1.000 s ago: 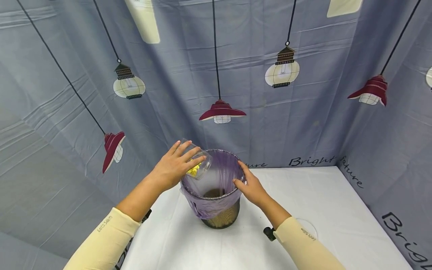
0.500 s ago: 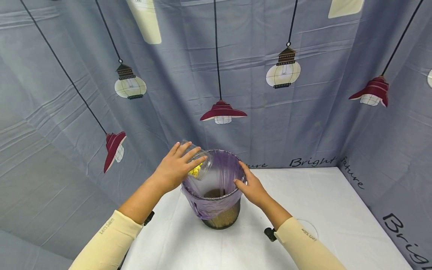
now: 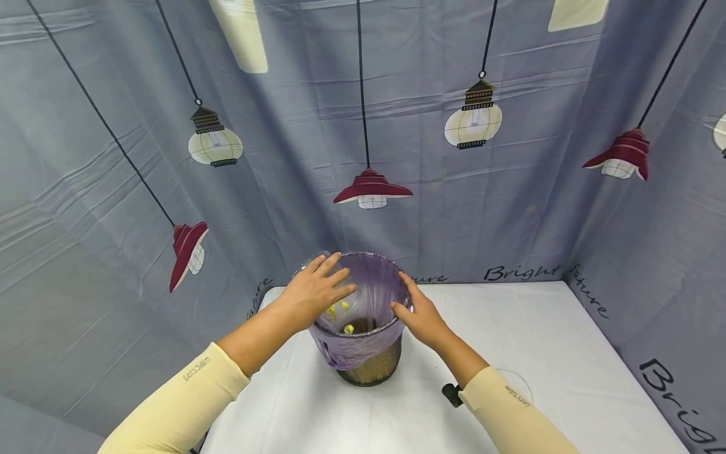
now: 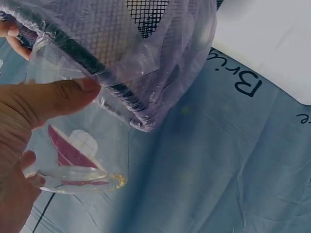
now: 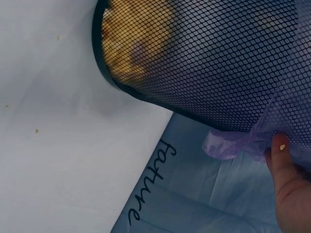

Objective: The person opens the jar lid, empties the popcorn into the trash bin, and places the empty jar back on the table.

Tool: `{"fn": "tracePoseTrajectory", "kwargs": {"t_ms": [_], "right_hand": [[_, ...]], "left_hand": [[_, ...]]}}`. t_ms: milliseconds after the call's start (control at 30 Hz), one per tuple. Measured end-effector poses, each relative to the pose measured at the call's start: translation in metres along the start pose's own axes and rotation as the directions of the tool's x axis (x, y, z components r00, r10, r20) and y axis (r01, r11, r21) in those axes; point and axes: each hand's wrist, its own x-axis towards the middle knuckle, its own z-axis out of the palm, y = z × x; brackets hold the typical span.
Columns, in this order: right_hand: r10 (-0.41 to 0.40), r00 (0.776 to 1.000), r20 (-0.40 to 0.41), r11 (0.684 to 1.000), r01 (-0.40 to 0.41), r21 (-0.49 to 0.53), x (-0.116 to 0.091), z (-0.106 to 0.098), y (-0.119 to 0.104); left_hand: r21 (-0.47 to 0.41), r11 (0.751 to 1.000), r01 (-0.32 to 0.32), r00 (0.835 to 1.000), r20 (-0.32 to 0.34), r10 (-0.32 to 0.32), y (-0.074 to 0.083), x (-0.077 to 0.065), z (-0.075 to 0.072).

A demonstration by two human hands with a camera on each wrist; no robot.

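A black mesh wastebasket [image 3: 374, 367] with a purple plastic liner [image 3: 353, 353] folded over its rim stands on the table. My left hand [image 3: 314, 294] grips a clear plastic cup [image 4: 109, 150], tipped with its mouth inside the basket's rim. In the left wrist view, a few yellow crumbs [image 4: 120, 181] cling near the cup's base. Yellow pieces [image 3: 348, 329], popcorn-like, show inside the basket in the head view. A golden heap [image 5: 138, 39] shows through the mesh at its bottom. My right hand [image 3: 424, 316] holds the rim and liner on the right side.
The white table [image 3: 510, 340] carries a few tiny crumbs [image 5: 36, 130] beside the basket. A thin white cord [image 3: 522, 380] lies near the right sleeve. A grey-blue curtain [image 3: 431, 221] printed with lamps stands behind and on both sides.
My left hand has moved slightly down and right, tipping the cup further. Yellow pieces that were in the cup have dropped into the basket. The right hand stays on the rim.
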Motion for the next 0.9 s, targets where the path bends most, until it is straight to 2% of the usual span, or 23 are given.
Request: {"fn": "tracePoseTrajectory", "kwargs": {"t_ms": [133,300,433,567,633,733,833,900], "right_hand": [[-0.002,1.000,0.001,1.000,0.002,0.004,0.000,0.001,-0.001],[-0.003,1.000,0.001,1.000,0.003,0.005,0.000,-0.002,-0.005],[-0.010,1.000,-0.002,1.000,0.010,-0.001,0.001,-0.004,-0.007],[-0.003,1.000,0.007,1.000,0.003,-0.010,0.001,-0.003,-0.005],[0.000,1.000,0.010,1.000,0.000,-0.016,0.000,-0.002,-0.004],[0.002,1.000,0.004,1.000,-0.002,-0.015,-0.001,-0.002,-0.004],[-0.003,1.000,0.000,1.000,0.003,-0.014,-0.001,-0.001,-0.004],[-0.007,1.000,-0.001,1.000,0.007,-0.018,-0.001,-0.001,-0.003]], "left_hand": [[-0.042,0.999,0.018,0.999,-0.031,-0.020,-0.002,-0.004,0.001],[-0.170,0.982,0.080,0.989,-0.112,-0.100,-0.010,-0.014,0.006],[-0.273,0.951,0.145,0.962,-0.187,-0.201,-0.015,-0.024,0.014],[-0.410,0.889,0.205,0.920,-0.228,-0.318,-0.015,-0.035,0.026],[-0.485,0.842,0.237,0.890,-0.240,-0.388,-0.013,-0.040,0.031],[-0.605,0.746,0.279,0.828,-0.242,-0.506,-0.008,-0.047,0.037],[-0.703,0.648,0.294,0.740,-0.261,-0.620,-0.003,-0.055,0.042],[-0.741,0.608,0.286,0.679,-0.291,-0.674,-0.001,-0.061,0.047]]}}
